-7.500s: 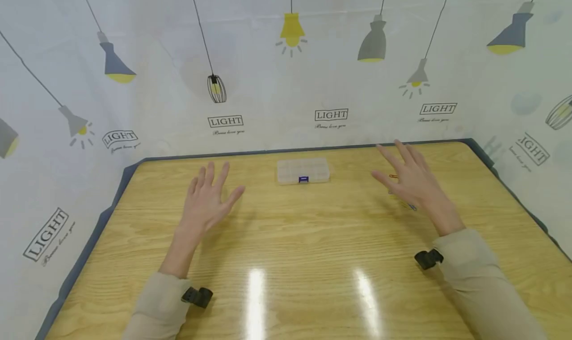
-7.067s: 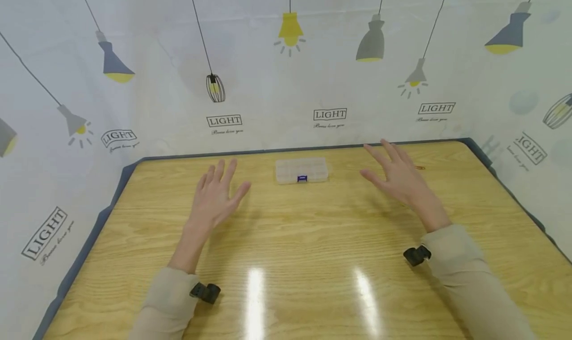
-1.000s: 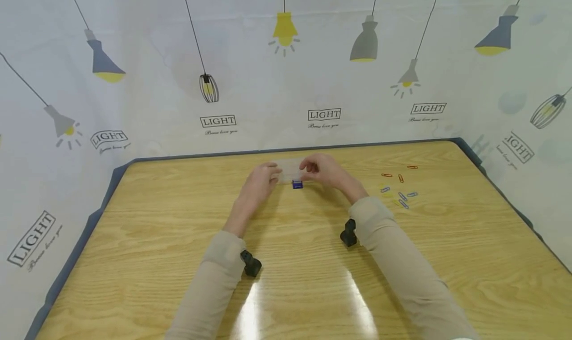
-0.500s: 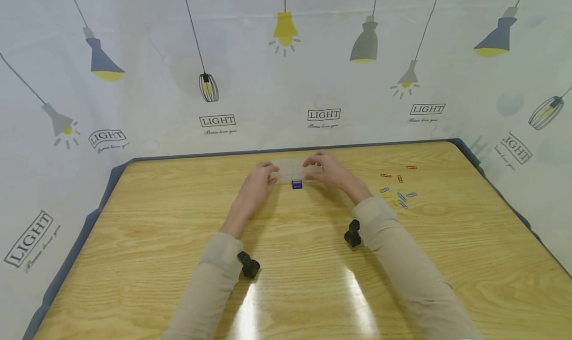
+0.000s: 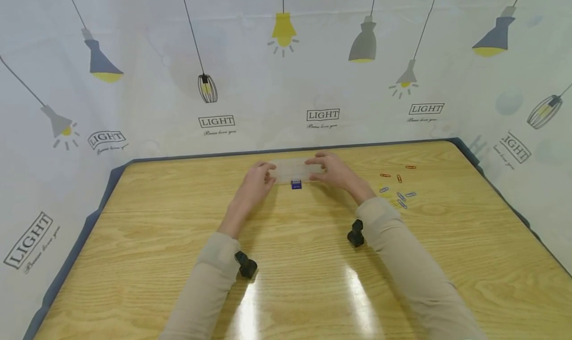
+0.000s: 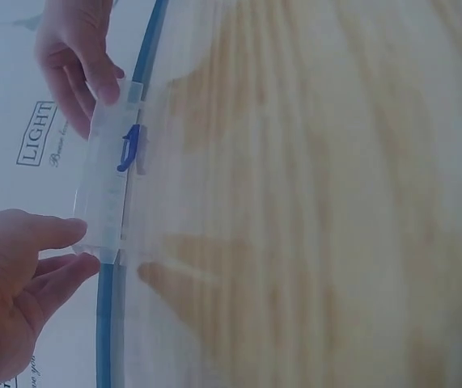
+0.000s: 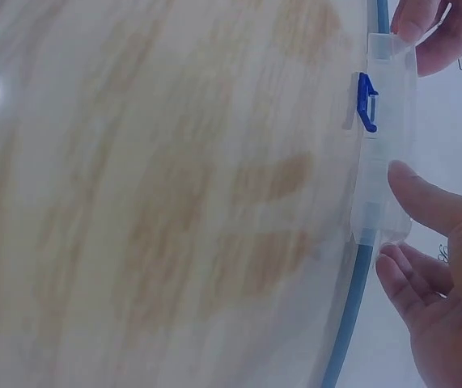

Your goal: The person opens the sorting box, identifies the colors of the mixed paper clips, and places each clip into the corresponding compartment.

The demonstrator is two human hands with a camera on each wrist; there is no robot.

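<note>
A clear plastic compartment box [image 5: 291, 170] lies near the far edge of the table, its blue latch [image 5: 296, 184] sticking out from the front side. At the box's left end my left hand [image 5: 253, 185] grips the corner between thumb and fingers, as the left wrist view also shows. My right hand [image 5: 338, 172] holds the opposite end, fingers toward the back and thumb toward the front. In the right wrist view its thumb [image 7: 409, 186] lies along the box's edge, with the fingertips at the end corner.
Right of the box, red paper clips [image 5: 399, 178], blue paper clips [image 5: 401, 197] and pale yellow ones lie scattered on the wooden table [image 5: 295, 250]. A curtain printed with lamps [image 5: 259, 82] hangs right behind the table's far edge.
Over the last second the right hand has shifted slightly right, to the box's end, its fingers spreading wider. The left hand has edged left. Several seconds ago both hands hovered apart from the box, its latch up.
</note>
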